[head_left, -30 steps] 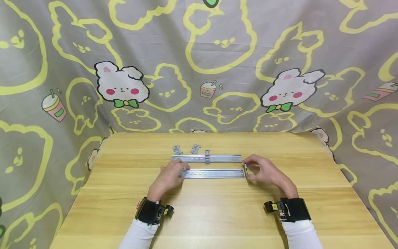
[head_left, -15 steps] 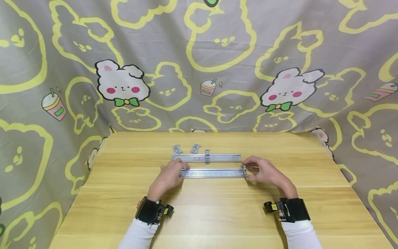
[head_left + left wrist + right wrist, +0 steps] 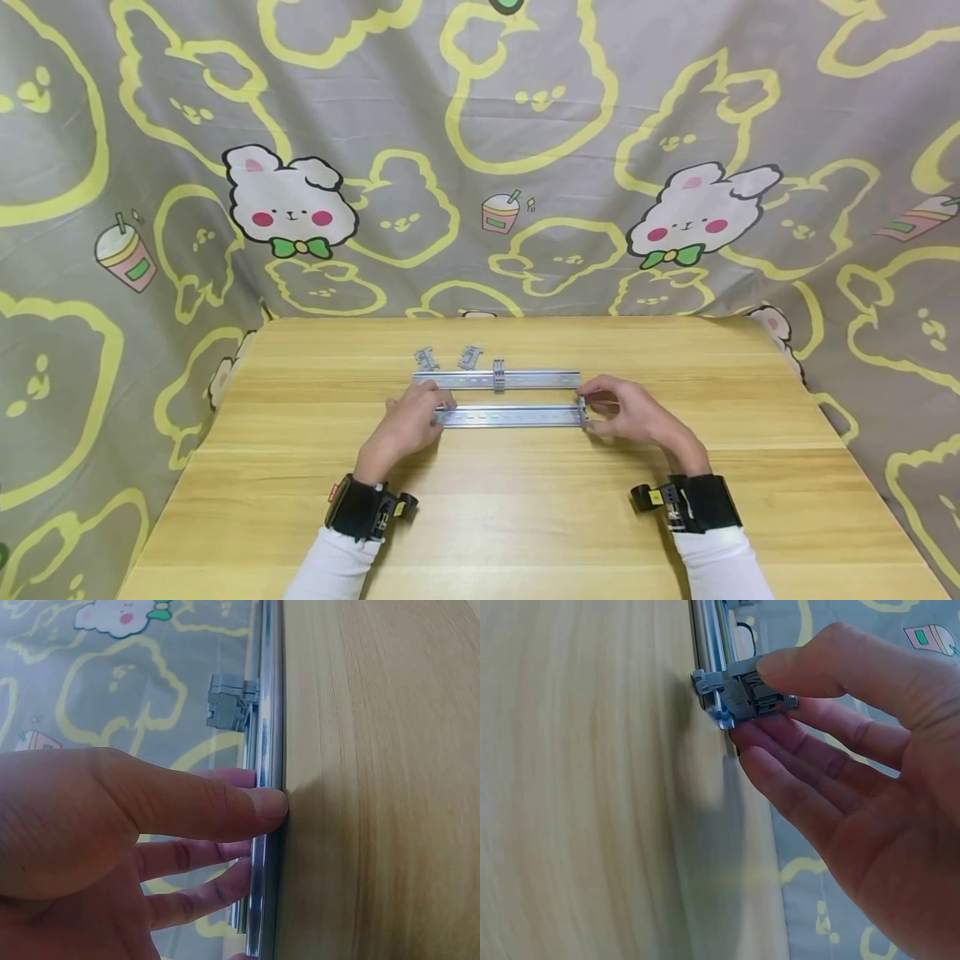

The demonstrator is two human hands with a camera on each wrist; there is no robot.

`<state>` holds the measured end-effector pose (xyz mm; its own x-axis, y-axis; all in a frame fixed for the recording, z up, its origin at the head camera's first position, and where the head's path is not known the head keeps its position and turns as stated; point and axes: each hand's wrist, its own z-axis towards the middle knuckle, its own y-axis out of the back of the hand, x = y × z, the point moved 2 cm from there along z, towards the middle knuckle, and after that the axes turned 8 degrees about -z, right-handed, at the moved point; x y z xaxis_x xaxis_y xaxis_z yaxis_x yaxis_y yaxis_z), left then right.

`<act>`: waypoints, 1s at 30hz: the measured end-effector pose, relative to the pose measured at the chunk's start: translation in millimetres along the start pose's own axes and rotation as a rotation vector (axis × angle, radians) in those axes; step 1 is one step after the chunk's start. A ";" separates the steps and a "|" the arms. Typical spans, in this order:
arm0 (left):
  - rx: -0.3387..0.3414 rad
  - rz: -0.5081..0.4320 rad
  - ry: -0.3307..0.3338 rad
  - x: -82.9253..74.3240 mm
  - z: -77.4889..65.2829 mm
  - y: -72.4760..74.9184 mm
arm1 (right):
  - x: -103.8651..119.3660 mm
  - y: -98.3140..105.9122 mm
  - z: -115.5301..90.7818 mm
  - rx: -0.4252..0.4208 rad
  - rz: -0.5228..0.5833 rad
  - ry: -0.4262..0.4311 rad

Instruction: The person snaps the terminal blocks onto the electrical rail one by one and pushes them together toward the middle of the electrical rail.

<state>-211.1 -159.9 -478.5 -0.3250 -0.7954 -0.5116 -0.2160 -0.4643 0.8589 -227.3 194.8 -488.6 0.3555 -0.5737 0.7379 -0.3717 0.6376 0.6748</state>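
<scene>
My left hand [image 3: 407, 423] holds the left end of the nearer slotted metal DIN rail [image 3: 510, 417]. In the left wrist view its thumb lies along the rail's near edge [image 3: 264, 750], with other fingers on the far side. My right hand [image 3: 633, 412] pinches a grey terminal block [image 3: 746, 694] between thumb and fingers. That block sits across the rail's right end, seated over its edges in the right wrist view; whether it is latched I cannot tell. Behind lies a second DIN rail [image 3: 457, 381] carrying a small group of grey terminal blocks [image 3: 499, 377] near its middle.
Two loose grey pieces, a left one [image 3: 426, 359] and a right one [image 3: 470, 357], lie behind the far rail. Everything rests on a wooden table [image 3: 495, 508]. A patterned curtain [image 3: 420, 125] hangs along the table's back and sides.
My right hand has moved left, bringing the terminal block from just off the nearer rail's right end onto it. My left hand stays in place on the rail.
</scene>
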 end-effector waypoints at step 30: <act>0.008 -0.005 0.004 2.6 0.6 0.1 | 46.5 -47.1 50.5 0.033 -0.099 0.076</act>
<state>-212.5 -161.7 -479.8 -0.3200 -0.7946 -0.5160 -0.2250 -0.4653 0.8561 -236.5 112.1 -485.4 0.4556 -0.5918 0.6650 -0.3586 0.5618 0.7455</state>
